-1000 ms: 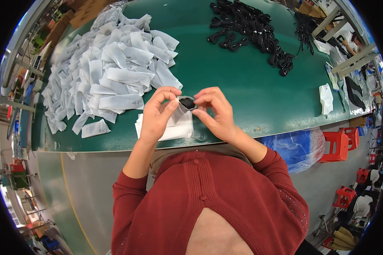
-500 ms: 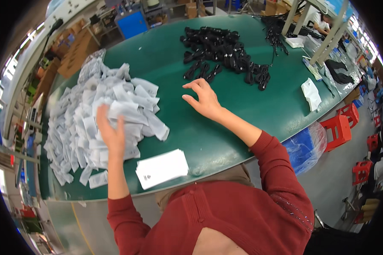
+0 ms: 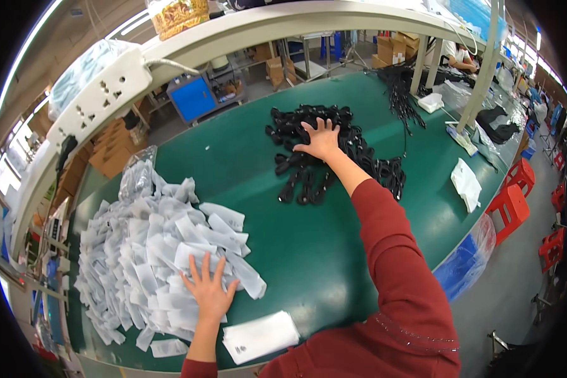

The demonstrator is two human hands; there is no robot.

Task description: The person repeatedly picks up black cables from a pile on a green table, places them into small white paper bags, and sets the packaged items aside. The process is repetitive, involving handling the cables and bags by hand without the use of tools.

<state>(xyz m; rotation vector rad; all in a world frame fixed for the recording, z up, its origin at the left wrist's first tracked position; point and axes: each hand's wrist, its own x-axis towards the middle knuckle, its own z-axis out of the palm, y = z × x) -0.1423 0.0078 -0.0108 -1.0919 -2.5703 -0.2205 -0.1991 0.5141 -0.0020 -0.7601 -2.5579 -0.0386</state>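
My left hand [image 3: 209, 296] lies with spread fingers on the near right side of a large heap of frosted white plastic pouches [image 3: 151, 252]. Farther off, my right hand [image 3: 322, 140] reaches onto a pile of bundled black cables [image 3: 312, 183], its fingers apart over the coils. Neither hand grips anything that I can see. Close to the table's front edge, right of my left wrist, is a stack of flat white bags [image 3: 261, 337] with a small dark print.
The green table [image 3: 372, 271] carries loose black cords [image 3: 400, 101] at the far right and a crumpled white bag [image 3: 465, 184] near its right edge. A white rail with a power strip [image 3: 97, 97] arches above the far side. Red stools [image 3: 509, 211] stand on the right.
My right hand has moved forward from bare table onto the black cable pile. My left hand has settled on the pouch heap with its fingers spread. The view has tilted up.
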